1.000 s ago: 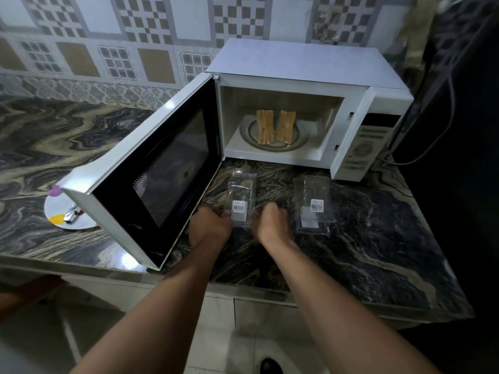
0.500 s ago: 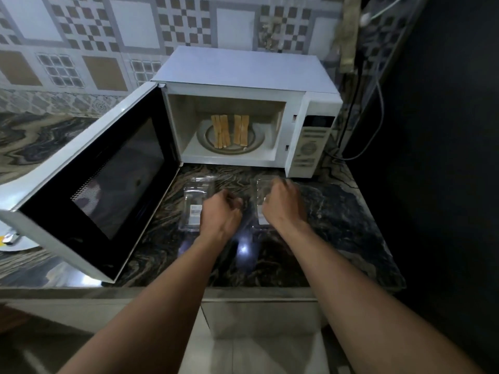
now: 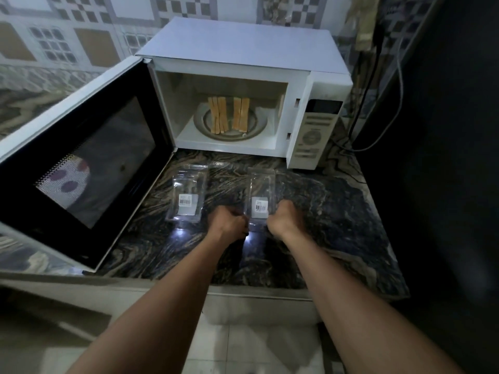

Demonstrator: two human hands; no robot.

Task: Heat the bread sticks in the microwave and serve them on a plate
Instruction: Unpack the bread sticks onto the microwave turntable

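White microwave (image 3: 243, 47) sitting at upper centre of frame, door (image 3: 81, 163) hanging open toward left. Bread sticks (image 3: 228, 114) lying in two groups on turntable (image 3: 258, 123) inside cavity. Two clear plastic packages lying apart on dark marbled counter (image 3: 337, 217) in front of microwave. At centre of frame, left hand (image 3: 228, 224) and right hand (image 3: 283, 220), fingers curled, gripping near end of right-hand package (image 3: 262, 193) from either side. Other package (image 3: 187, 195) lying untouched, just left of hands.
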